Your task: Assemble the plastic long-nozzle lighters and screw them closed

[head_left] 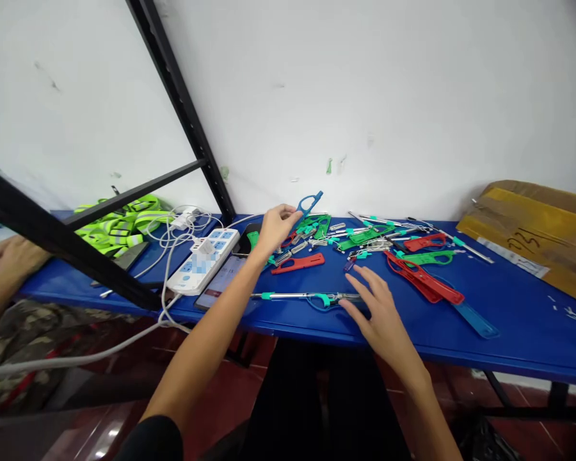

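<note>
My left hand point(279, 229) is pinched on a blue plastic lighter handle shell point(312, 202), raised above the back of the blue table, its loop and narrow end pointing up and right. My right hand point(379, 314) hovers near the front with fingers spread. Its thumb is close to the handle end of a long-nose lighter point(288, 296) lying open along the front edge, with a metal tube and teal trigger; I cannot tell if they touch. Beyond the right fingers lies a small dark purple piece point(349, 264). A red handle shell point(298, 263) rests between the hands.
Behind lies a pile of green shells point(365, 237), metal tubes and teal parts. Red shells point(425, 278) and a blue one point(477, 320) overlap at right, before a taped cardboard box point(532, 234). Left are a phone point(225, 282), power strip point(204, 262), black post point(182, 96) and another person's hand point(22, 256).
</note>
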`<move>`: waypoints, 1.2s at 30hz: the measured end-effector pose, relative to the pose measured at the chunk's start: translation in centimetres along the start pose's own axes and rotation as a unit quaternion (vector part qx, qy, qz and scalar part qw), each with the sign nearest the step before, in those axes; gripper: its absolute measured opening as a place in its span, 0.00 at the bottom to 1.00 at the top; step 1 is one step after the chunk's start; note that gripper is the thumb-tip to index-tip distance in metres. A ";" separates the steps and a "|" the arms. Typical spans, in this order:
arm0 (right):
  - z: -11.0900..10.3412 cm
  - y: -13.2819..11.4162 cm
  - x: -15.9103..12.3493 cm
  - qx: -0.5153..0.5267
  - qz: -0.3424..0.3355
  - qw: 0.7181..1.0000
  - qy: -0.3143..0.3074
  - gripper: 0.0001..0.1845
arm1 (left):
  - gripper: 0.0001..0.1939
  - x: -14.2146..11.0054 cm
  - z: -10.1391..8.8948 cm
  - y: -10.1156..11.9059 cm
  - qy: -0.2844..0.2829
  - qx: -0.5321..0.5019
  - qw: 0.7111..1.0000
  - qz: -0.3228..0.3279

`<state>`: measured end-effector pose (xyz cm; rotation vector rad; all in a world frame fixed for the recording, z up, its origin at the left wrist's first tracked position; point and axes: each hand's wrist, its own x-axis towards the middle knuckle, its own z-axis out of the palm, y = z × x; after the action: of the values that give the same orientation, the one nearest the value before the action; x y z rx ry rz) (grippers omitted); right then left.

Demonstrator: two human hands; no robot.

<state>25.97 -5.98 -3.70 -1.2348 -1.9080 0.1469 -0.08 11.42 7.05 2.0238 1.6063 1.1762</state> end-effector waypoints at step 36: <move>-1.8 -0.3 2.6 -0.063 -0.108 0.987 -0.097 0.19 | 0.19 -17.7 0.8 -0.5 -0.067 0.016 0.977 0.203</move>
<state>26.61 -4.69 -0.88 -1.1182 -2.2366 0.0329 -0.53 -4.38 -1.02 2.4712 1.1886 1.1132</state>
